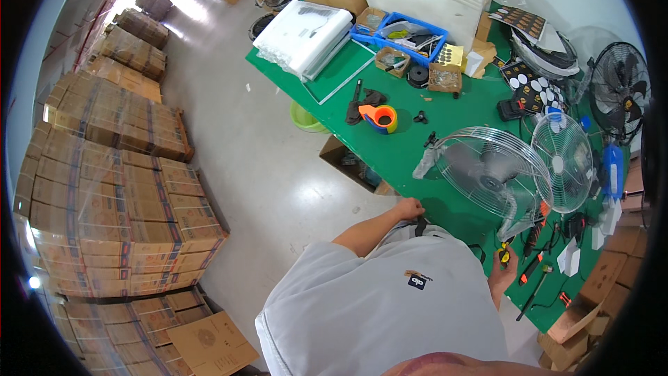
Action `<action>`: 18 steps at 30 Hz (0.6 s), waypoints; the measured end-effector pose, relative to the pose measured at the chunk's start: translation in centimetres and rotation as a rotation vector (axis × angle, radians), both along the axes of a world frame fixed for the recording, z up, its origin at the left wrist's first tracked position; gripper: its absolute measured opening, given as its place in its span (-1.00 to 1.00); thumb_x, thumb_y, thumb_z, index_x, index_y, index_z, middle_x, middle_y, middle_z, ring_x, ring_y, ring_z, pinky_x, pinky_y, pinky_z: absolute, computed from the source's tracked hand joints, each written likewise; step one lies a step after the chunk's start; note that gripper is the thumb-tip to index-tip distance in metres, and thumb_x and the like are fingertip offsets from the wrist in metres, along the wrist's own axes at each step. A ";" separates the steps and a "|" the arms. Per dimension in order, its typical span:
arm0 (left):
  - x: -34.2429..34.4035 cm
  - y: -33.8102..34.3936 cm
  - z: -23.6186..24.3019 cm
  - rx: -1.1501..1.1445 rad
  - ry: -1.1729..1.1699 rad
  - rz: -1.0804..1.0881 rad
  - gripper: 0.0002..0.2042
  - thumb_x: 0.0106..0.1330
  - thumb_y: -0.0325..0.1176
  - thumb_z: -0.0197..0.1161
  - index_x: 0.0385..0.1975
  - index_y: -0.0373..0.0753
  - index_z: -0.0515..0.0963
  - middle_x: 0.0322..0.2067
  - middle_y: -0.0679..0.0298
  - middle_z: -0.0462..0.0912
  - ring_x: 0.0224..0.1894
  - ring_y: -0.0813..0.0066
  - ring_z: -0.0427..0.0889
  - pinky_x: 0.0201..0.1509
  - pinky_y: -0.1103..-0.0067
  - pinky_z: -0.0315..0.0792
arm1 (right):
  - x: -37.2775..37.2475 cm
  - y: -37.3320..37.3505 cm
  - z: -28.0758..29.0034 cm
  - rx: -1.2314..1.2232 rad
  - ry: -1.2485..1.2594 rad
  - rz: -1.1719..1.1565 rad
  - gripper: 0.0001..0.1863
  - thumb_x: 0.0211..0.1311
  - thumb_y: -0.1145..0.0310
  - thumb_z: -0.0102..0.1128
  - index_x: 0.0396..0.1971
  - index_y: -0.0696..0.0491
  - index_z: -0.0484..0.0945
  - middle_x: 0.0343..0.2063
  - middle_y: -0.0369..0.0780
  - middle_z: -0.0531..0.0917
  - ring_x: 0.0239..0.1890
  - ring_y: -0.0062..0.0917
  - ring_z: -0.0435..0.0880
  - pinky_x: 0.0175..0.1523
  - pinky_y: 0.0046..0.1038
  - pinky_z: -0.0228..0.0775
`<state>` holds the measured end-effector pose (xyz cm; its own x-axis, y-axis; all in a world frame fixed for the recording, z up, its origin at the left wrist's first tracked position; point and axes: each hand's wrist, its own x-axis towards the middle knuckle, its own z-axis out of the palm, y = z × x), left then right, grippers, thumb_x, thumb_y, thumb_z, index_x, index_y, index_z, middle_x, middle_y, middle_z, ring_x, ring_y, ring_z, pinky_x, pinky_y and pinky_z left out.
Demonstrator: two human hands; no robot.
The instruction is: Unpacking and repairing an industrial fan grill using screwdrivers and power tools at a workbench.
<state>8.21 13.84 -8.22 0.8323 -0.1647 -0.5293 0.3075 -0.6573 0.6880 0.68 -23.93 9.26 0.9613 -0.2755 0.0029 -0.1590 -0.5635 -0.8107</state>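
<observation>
My left hand (410, 209) is closed at the table's near edge, beside a black strap at my waist; whatever its fingers hold, if anything, is hidden. Lower down on the right, my right hand (502, 270) grips a small yellow-and-black tool (505, 253), too small to tell its kind. Just above it a metal fan (490, 170) lies on the green table (417, 146), with clear plastic wrap on part of its frame. A round wire fan guard (559, 163) leans close to the fan's right side.
An orange tape roll (379, 118), a black three-armed knob (420, 117) and blue trays (417, 33) lie farther back. Tools, including a hammer (539, 289), lie near my right hand. A black fan (619, 87) stands at the far right. Stacked cartons (111, 216) line the floor leftward.
</observation>
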 end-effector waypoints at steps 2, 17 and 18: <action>0.2 -0.6 -0.5 0.034 -0.009 -0.042 -0.66 0.26 -0.04 0.31 -0.24 -0.21 0.76 -0.32 0.04 0.78 -0.24 0.10 0.76 -0.09 0.26 0.60 | -0.5 -0.2 0.3 -0.065 0.024 -0.001 -0.62 0.30 0.50 0.35 0.10 0.18 0.57 -0.09 -0.16 0.66 -0.09 -0.48 0.65 0.04 -0.41 0.53; 3.6 -5.7 9.7 -0.285 0.132 -0.125 -0.50 0.48 0.09 0.16 -0.03 -0.30 0.68 -0.19 0.24 0.77 -0.22 0.50 0.71 -0.19 0.54 0.55 | 0.7 0.8 -0.1 -0.057 0.099 -0.068 -0.59 0.21 0.34 0.46 0.06 0.00 0.59 -0.09 -0.16 0.69 -0.13 -0.33 0.72 0.01 -0.35 0.56; 3.6 -6.3 10.5 -0.289 0.137 -0.133 -0.50 0.48 0.09 0.16 -0.03 -0.30 0.68 -0.19 0.24 0.77 -0.22 0.50 0.71 -0.19 0.54 0.55 | 0.4 0.5 -0.2 -0.062 0.103 -0.076 -0.59 0.21 0.34 0.46 0.06 0.00 0.59 -0.09 -0.16 0.69 -0.13 -0.33 0.72 0.01 -0.35 0.56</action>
